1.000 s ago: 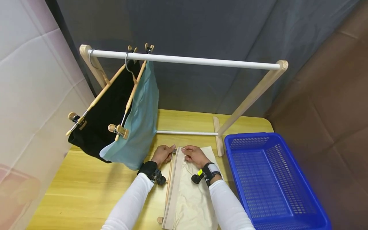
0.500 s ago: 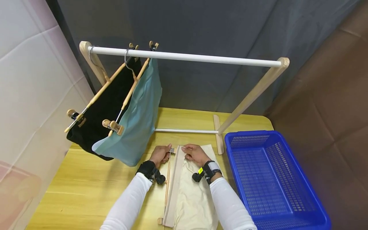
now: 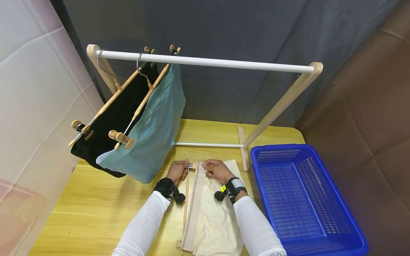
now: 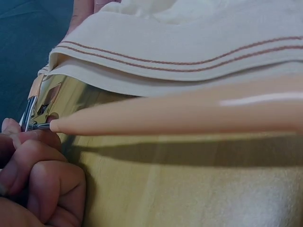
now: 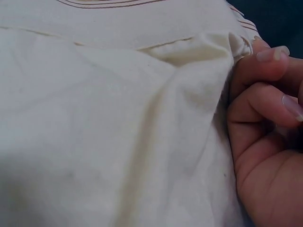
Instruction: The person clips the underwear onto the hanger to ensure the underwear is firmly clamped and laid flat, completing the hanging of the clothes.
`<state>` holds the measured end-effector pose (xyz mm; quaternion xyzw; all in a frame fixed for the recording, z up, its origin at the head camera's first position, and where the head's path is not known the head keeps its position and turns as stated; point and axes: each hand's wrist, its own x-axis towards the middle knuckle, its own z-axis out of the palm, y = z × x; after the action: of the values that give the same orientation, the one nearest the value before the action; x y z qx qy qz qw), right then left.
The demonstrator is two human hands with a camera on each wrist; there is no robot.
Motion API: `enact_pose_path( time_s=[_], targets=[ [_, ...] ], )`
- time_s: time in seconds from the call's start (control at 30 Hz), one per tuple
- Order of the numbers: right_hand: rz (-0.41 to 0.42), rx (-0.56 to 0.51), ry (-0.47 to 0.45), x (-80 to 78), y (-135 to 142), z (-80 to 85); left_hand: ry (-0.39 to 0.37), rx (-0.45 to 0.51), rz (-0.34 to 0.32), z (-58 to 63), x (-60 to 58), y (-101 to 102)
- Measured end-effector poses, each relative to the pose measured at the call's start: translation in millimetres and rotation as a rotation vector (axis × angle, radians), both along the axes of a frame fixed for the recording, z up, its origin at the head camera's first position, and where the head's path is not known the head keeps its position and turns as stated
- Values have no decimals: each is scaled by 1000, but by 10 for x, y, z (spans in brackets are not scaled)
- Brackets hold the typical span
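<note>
A cream cloth garment (image 3: pixel 217 220) lies on the table, its stitched waistband (image 4: pixel 180 52) running alongside a wooden clip hanger (image 3: pixel 186 199). My left hand (image 3: pixel 177 172) pinches the metal-and-wood clip (image 3: pixel 192 165) at the hanger's far end. In the left wrist view the clip's wooden pads (image 4: pixel 36 87) stand at the waistband's corner, and the hanger's bar crosses in front. With thumb and fingers, my right hand (image 3: pixel 219 171) holds the far corner of the waistband; in the right wrist view the cloth (image 5: pixel 189 94) bunches beside those fingers. The hanger's near clip (image 3: pixel 178 244) shows at the waistband's other end.
A rack with a white rail (image 3: pixel 224 63) stands behind the hands. Black cloth (image 3: pixel 105 124) and a light blue cloth (image 3: pixel 160 124) hang from clip hangers at its left. To the right sits a blue plastic basket (image 3: pixel 291 199); its floor shows bare.
My left hand has shifted slightly left, and more of the clip shows between it and the waistband. The right hand keeps its hold. The hanging light blue cloth has turned on its hook.
</note>
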<state>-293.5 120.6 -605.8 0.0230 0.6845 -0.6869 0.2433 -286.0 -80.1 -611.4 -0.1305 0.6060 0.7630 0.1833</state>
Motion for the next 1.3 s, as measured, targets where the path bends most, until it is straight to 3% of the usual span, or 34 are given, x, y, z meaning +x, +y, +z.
enact_pose_path(
  time_s=[0.3,0.47,0.7,0.83,1.3],
  targets=[
    [49,39,18,10,-11,31,17,-42,12,30,-3,50],
    [95,11,8,-4,10,9,33,-111,21,48,-6,103],
    [134,-9,-14,-25,45,-32,45,-216,-26,81,-24,168],
    [114,21,-1,-35,45,-20,63,-250,-56,98,-54,188],
    [65,45,0,-35,35,-60,36,-221,-107,110,-97,192]
  ],
)
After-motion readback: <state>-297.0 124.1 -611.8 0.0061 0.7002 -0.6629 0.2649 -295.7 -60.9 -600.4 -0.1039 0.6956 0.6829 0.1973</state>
